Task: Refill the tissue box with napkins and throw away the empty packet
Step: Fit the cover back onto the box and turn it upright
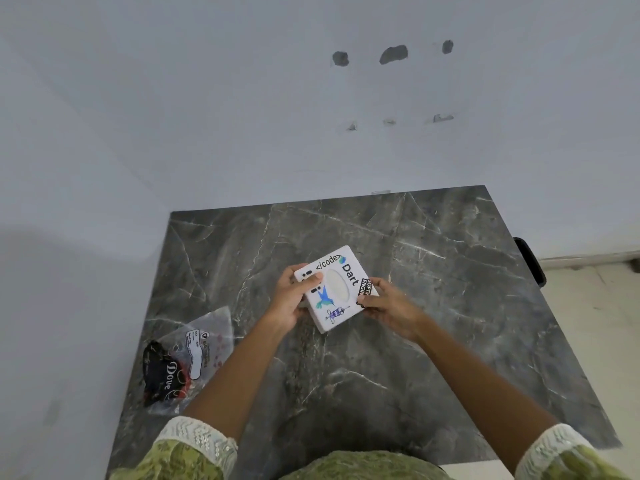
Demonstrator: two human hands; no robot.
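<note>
A white square tissue box (334,289) with stickers and an oval top slot is held over the dark marble table (433,271). White napkins show through the slot. My left hand (294,294) grips the box's left side, thumb on top. My right hand (388,308) grips its right edge. A crumpled clear plastic packet (194,355) with black and red print lies flat at the table's left edge, apart from both hands.
A white wall stands behind and to the left of the table. A black object (530,261) sticks out past the table's right edge, above a pale floor.
</note>
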